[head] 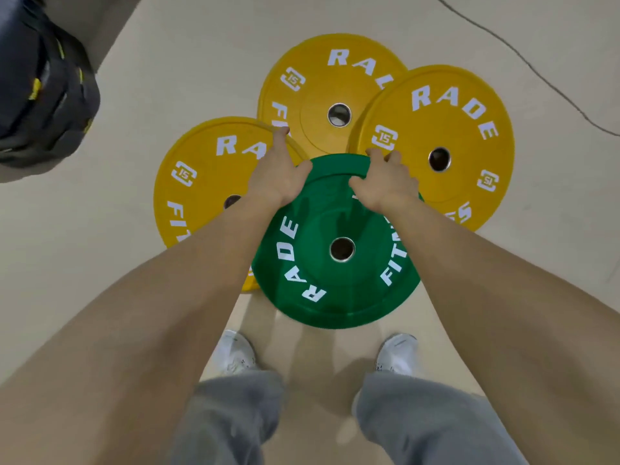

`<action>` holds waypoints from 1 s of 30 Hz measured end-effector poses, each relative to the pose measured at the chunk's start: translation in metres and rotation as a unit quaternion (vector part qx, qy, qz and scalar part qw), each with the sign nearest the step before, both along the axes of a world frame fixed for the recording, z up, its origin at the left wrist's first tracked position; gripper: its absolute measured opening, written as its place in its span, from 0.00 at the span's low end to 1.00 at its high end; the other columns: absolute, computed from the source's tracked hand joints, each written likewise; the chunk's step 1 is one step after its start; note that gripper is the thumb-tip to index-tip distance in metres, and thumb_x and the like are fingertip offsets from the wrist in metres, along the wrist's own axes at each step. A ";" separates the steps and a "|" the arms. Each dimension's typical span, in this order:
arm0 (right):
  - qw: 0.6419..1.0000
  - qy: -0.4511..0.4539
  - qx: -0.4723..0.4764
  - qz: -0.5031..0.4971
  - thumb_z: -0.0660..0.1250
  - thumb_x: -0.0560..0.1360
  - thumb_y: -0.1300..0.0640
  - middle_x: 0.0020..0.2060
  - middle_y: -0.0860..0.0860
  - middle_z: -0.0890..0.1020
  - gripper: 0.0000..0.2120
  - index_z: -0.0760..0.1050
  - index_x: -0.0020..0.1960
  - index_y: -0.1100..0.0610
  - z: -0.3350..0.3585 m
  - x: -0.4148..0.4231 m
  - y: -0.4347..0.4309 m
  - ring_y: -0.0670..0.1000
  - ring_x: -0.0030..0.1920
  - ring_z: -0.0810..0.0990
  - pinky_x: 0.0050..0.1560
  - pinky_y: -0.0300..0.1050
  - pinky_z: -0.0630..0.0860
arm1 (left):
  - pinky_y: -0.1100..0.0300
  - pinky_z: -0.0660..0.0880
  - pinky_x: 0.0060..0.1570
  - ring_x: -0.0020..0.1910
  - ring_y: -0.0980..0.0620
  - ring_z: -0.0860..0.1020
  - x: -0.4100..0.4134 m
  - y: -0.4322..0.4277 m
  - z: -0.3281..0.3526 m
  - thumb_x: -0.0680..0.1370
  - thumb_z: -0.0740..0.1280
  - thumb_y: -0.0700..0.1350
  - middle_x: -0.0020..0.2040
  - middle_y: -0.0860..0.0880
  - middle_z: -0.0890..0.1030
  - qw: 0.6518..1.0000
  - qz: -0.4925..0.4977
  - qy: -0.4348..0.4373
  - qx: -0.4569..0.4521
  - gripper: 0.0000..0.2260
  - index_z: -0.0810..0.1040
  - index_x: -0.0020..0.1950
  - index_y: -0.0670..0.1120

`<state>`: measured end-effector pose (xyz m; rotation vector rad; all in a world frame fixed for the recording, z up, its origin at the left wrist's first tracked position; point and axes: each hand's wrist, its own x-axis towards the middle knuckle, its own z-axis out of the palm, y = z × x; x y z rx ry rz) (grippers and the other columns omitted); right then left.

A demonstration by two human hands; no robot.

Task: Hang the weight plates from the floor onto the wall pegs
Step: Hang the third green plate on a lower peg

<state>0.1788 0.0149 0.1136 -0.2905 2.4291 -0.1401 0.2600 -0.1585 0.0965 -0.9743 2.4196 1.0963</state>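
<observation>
Green plate (335, 290) flat on floor (84, 229), far rim clasped by curled fingers of right grip (382, 184). Left grip (278, 177) alongside, released, fingers straight. Around grips, overlapping: left yellow plate (201, 156), far yellow plate (318, 78), right yellow plate (453, 119).

Floor (536, 280): pale beige, smooth, a few faint scuffs. 
Cable (523, 58): one, thin and black, lying loose across the floor's far right corner. 
Padded item (47, 95): dark, bulky, yellow markings, at far left (blurred; its kind cannot be told). 
Shoes: white pair, left shoe (235, 352) and right shoe (397, 354), set apart. 
Trousers (235, 414): grey, loose, covering the shoe tops.
</observation>
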 end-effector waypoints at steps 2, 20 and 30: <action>1.000 0.002 -0.011 -0.007 0.60 0.79 0.40 0.73 0.59 0.63 0.32 0.58 0.79 0.48 -0.034 -0.010 0.012 0.64 0.69 0.69 0.63 0.61 0.71 | 0.48 0.73 0.60 0.63 0.41 0.75 -0.012 0.008 -0.035 0.80 0.62 0.56 0.70 0.43 0.73 1.000 -0.022 -0.012 -0.009 0.31 0.54 0.80 0.51; 0.963 -0.007 -0.068 -0.261 0.42 0.85 0.42 0.66 0.64 0.75 0.31 0.70 0.70 0.63 -0.193 -0.057 0.124 0.61 0.56 0.73 0.55 0.55 0.68 | 0.50 0.74 0.57 0.65 0.43 0.75 -0.070 0.026 -0.139 0.73 0.56 0.75 0.68 0.46 0.77 0.979 -0.145 -0.060 -0.133 0.39 0.71 0.73 0.49; 0.965 -0.088 -0.093 -0.229 0.39 0.85 0.43 0.74 0.63 0.66 0.26 0.53 0.81 0.49 -0.184 -0.054 0.131 0.66 0.71 0.67 0.69 0.59 0.64 | 0.43 0.75 0.57 0.53 0.41 0.80 -0.072 0.020 -0.128 0.61 0.52 0.85 0.54 0.43 0.82 0.986 -0.092 -0.112 -0.081 0.50 0.82 0.56 0.43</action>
